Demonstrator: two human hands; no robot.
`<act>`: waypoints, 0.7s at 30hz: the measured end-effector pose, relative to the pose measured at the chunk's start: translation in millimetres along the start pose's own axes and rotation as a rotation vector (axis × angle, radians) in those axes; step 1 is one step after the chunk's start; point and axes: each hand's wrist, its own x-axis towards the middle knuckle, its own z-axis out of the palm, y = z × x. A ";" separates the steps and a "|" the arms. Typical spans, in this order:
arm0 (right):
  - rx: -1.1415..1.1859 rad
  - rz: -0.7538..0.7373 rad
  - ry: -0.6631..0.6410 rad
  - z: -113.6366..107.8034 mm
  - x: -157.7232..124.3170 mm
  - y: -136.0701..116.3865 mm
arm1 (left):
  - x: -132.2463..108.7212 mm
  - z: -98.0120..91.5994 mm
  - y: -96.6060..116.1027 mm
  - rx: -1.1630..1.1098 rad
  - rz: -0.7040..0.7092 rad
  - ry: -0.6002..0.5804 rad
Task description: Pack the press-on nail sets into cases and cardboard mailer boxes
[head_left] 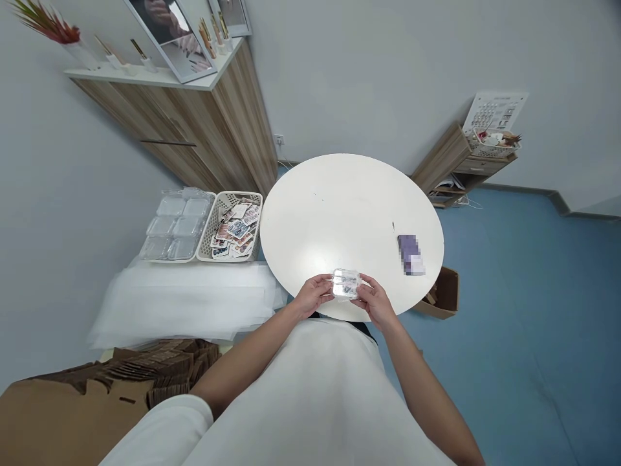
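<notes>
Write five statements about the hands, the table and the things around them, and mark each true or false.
1. The left hand and the right hand both hold the clear plastic case. True.
2. The white table has four sharp corners. False: its edge is rounded.
3. The pixelated purple item lies on the table, to the right of the case. True.
4. The basket of printed cards stands on the table. False: the basket with the printed cards is off the table, to its left.
5. The cardboard box is partly hidden by the table's right side. True.
</notes>
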 end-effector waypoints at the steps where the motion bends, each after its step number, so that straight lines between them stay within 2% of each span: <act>1: -0.007 -0.007 0.004 -0.3 0.1 0.1 | -0.7 0.4 0.5 0.011 -0.002 -0.004; 5: -0.048 -0.027 0.027 -3.4 1.0 2.2 | -3.1 3.0 1.3 0.129 0.031 -0.024; 11: -0.061 -0.038 0.075 -10.9 3.4 6.1 | 0.3 10.9 -9.6 0.478 0.126 0.062; 16: -0.107 0.000 0.066 -17.0 12.2 5.0 | 7.2 15.3 -16.7 0.515 0.192 0.146; 21: -0.138 0.062 0.030 -27.7 24.6 2.9 | 10.4 21.7 -14.7 0.512 0.186 0.183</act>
